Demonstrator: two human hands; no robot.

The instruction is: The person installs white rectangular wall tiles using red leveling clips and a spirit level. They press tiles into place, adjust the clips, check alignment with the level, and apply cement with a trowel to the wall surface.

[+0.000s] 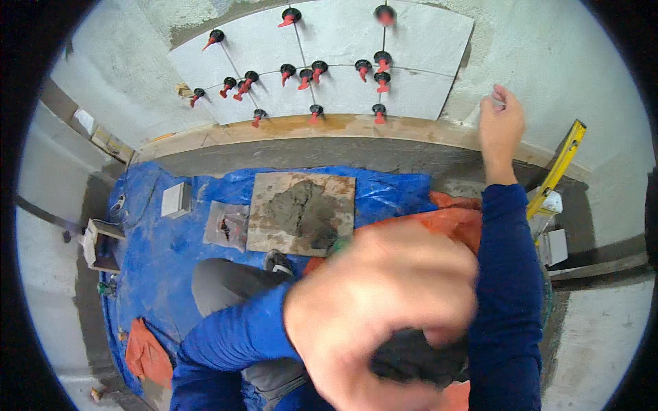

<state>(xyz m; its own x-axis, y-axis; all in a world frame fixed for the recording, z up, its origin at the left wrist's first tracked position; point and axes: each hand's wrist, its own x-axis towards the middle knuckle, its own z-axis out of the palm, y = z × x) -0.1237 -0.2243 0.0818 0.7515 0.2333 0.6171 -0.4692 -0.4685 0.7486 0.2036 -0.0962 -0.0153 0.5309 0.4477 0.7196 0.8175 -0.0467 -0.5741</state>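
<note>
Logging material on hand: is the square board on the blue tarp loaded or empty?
Loaded: a grey mortar-like heap covers the middle of the board, with tan surface showing around it.

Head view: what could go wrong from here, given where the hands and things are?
The yellow level stands tilted close beside the right sleeve; an outward swing might knock it over. The shoe is right by the board that bears the mortar, so a careless step could nudge or smear it. The left hand is blurred and blocks much of the view, so a slip beneath it may go unseen.
</note>
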